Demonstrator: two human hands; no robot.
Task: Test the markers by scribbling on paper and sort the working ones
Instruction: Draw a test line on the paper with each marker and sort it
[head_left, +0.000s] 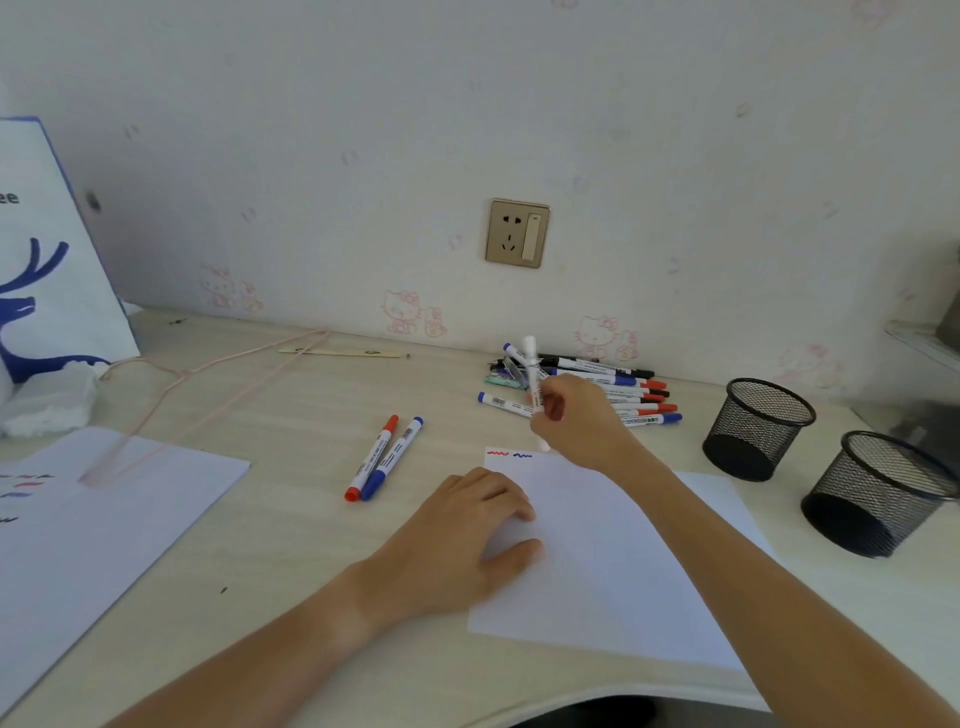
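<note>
A: Left hand (462, 540) is lying flat, fingers relaxed, pressing the paper (613, 561) near the desk edge (597, 699).

B: Right hand (582, 421) is gripping a white marker (532, 374) upright above the paper's far edge; marker pile (618, 387) is lying behind by the wall.

A: Two mesh cups (758, 428) are standing right; contents cannot be told.

Text you can read: "ee" in dark letters on the white bag (47, 218) at far left | marker pile (618, 387) labels: you see barcodes and print, too small to read | nothing else legible
</note>
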